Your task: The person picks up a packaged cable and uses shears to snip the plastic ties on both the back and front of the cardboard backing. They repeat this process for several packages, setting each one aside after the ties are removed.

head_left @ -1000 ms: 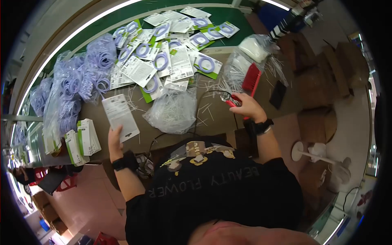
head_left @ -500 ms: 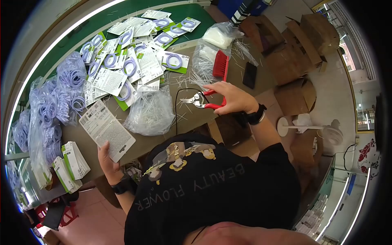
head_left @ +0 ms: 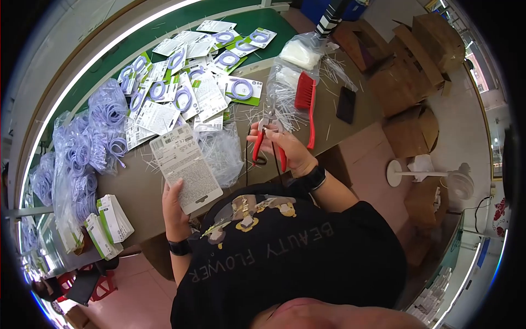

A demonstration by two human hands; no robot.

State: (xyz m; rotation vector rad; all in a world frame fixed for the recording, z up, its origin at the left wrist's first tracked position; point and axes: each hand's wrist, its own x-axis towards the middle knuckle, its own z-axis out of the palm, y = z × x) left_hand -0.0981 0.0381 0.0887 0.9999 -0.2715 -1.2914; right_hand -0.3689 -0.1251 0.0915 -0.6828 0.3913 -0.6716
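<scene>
My left hand grips the lower left edge of a white printed card, its back with small print facing up. My right hand is wrapped round red-handled cutters, whose metal jaws point away from me. A black cord hangs by the cutters. Beyond the card lies a clear plastic bag with thin white ties in it. Cards with coiled lilac cables are heaped on the far part of the table.
Bagged lilac cables lie at the left, with stacked cards nearer. A red brush, a black phone and loose white ties are right on the table. Cardboard boxes stand beyond its right side.
My right hand has moved left and towards me, and the cutters now point away instead of left. My left hand has moved right with the card. The whole view has shifted slightly.
</scene>
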